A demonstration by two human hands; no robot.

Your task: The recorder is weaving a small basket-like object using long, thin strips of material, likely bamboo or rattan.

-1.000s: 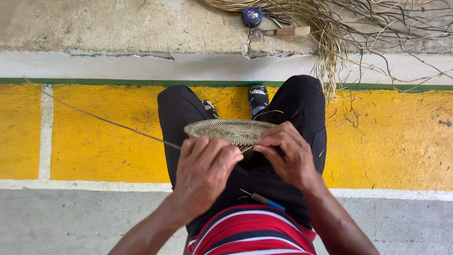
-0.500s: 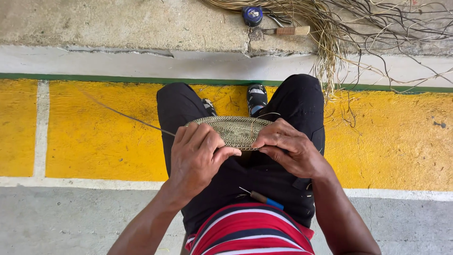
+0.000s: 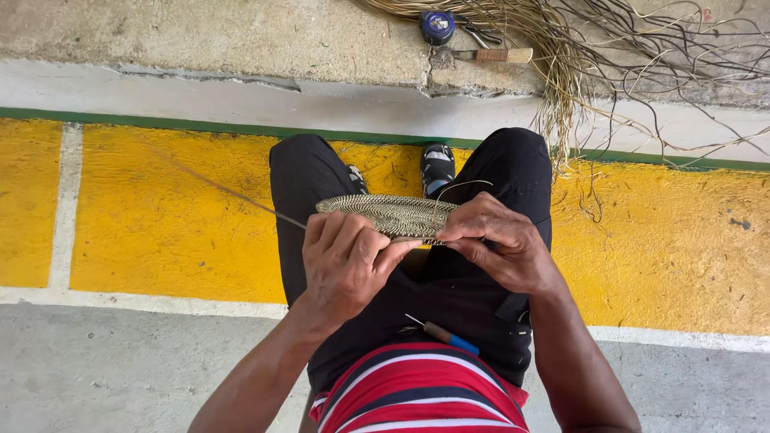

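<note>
One woven disc [image 3: 389,213], one awl [image 3: 443,334], one knife [image 3: 491,55], one tape measure [image 3: 437,26], two hands.

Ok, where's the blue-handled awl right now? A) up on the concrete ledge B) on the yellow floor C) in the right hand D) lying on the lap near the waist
D: the blue-handled awl lies on the lap, while the left hand and right hand both grip the woven disc.

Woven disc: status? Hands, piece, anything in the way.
Left hand and right hand both grip the woven disc over the lap. Loose strand trails out left. Blue-handled awl rests on lap, clear of hands.
</note>
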